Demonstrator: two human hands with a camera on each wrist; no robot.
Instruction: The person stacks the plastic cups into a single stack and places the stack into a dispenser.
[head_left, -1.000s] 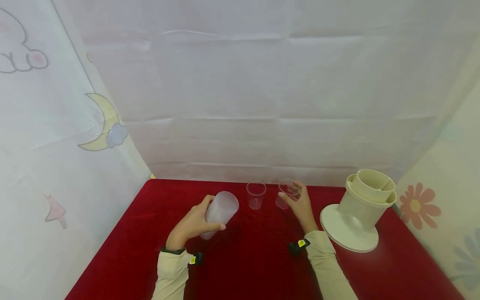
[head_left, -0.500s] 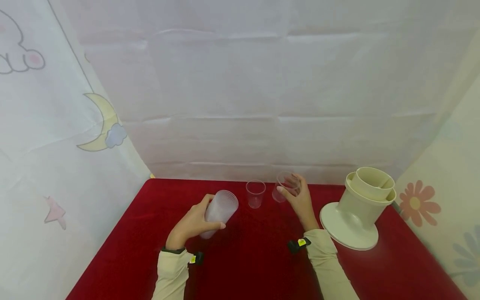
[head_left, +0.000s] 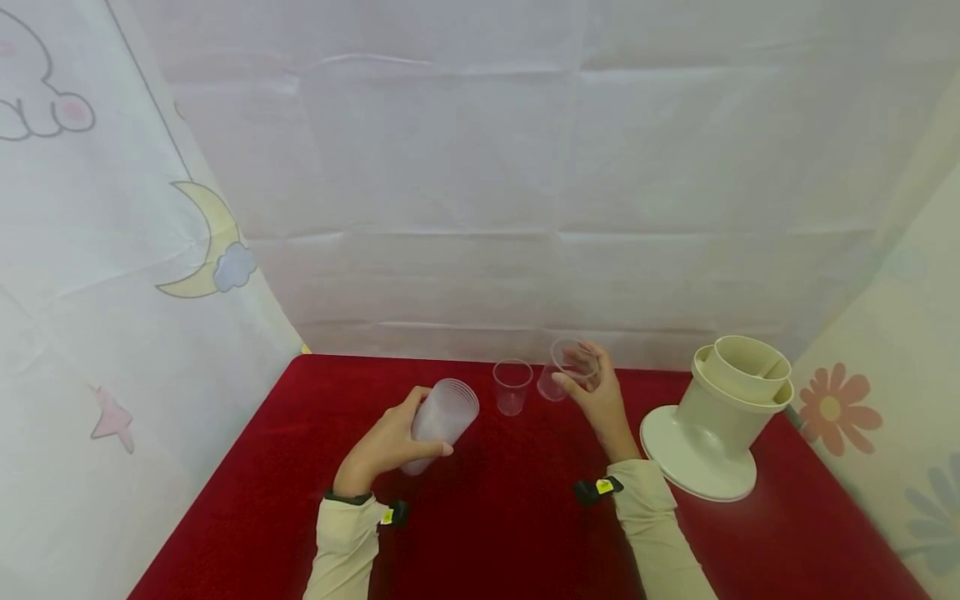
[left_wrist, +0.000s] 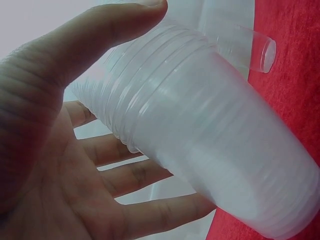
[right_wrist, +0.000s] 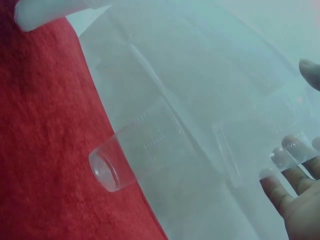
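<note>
My left hand (head_left: pixel 384 446) grips a tilted stack of nested clear plastic cups (head_left: pixel 442 417), their open mouths angled up and to the right. In the left wrist view the stack (left_wrist: pixel 215 115) fills the middle, the thumb over its rims and the fingers below. My right hand (head_left: pixel 602 408) holds a single clear plastic cup (head_left: pixel 553 385) between thumb and fingers, tilted with its base toward the left. A second clear cup (head_left: pixel 512 392) stands upright between the hands, close beside the held one. The right wrist view shows the fingers through the held cup's wall (right_wrist: pixel 250 140).
A cream plastic piece with a round base and nested tubes (head_left: pixel 712 433) stands to the right, near my right forearm. Red cloth (head_left: pixel 480 533) covers the table. A pale sheet (head_left: pixel 465 275) hangs behind it, with printed sheets at both sides.
My right hand has raised the single cup and shifted it slightly to the left, tilting it so its base swings toward the standing cup. My left hand and the stack have stayed nearly still.
</note>
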